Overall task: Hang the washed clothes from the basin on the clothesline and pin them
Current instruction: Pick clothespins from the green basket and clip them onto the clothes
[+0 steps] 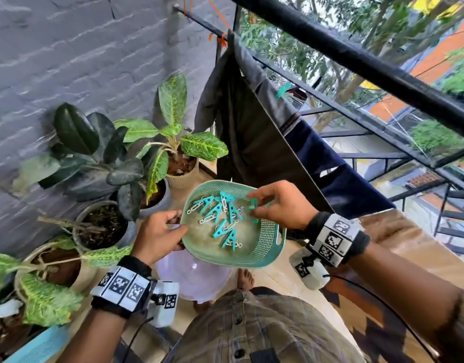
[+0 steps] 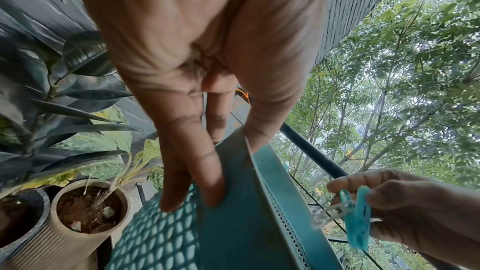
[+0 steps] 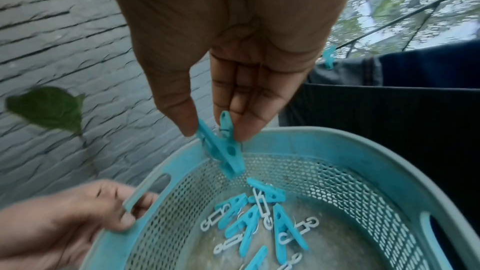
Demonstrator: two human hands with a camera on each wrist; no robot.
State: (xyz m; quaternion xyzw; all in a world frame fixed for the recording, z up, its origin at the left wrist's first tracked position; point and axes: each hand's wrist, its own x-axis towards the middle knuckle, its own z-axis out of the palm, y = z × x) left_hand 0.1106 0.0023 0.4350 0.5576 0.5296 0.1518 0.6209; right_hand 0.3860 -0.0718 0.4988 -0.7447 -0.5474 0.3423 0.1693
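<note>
A teal clothespin [image 1: 253, 209] is pinched between the thumb and fingertips of the right hand [image 1: 283, 205], just above the green perforated basket [image 1: 270, 239] of loose pegs [image 1: 220, 218]. The left hand [image 1: 157, 234] grips the basket's rim. Dark clothes [image 1: 252, 121] hang on the line [image 1: 291, 74] beyond.

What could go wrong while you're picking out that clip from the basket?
The right hand only pinches the teal clothespin at its tips, so it might slip and fall. The left hand holds the green basket by one edge and it sits tilted, so the other pins could slide out. Potted plants stand below, where a dropped pin could be hard to find.
</note>
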